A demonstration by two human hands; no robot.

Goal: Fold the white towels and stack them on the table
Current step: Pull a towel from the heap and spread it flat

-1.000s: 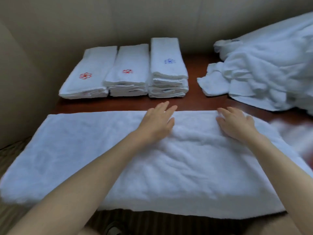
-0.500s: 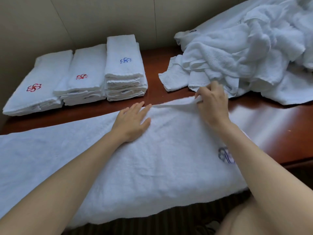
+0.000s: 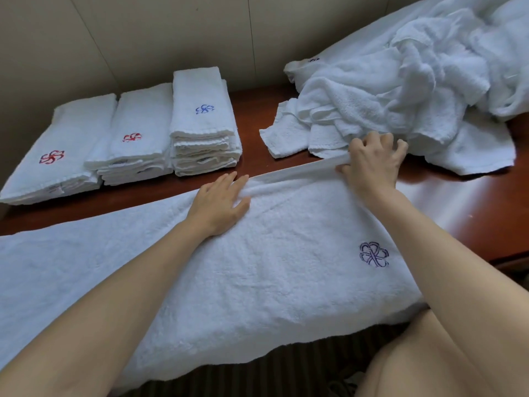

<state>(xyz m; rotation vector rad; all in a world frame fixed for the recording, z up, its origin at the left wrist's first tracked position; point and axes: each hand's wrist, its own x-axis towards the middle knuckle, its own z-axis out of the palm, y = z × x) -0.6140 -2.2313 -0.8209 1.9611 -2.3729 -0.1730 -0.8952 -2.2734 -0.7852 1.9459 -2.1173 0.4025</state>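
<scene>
One white towel (image 3: 257,267) lies spread across the near edge of the wooden surface (image 3: 458,202). My left hand (image 3: 220,204) presses flat on it, fingers straight. My right hand (image 3: 372,161) pinches its far edge. Three folded stacks (image 3: 137,133) sit behind, left; one unfolded towel heap (image 3: 400,90) lies right.

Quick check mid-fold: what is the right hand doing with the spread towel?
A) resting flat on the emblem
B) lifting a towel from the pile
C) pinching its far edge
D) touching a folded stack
C: the right hand curls round the far edge of the spread towel, raising it off the table.
</scene>
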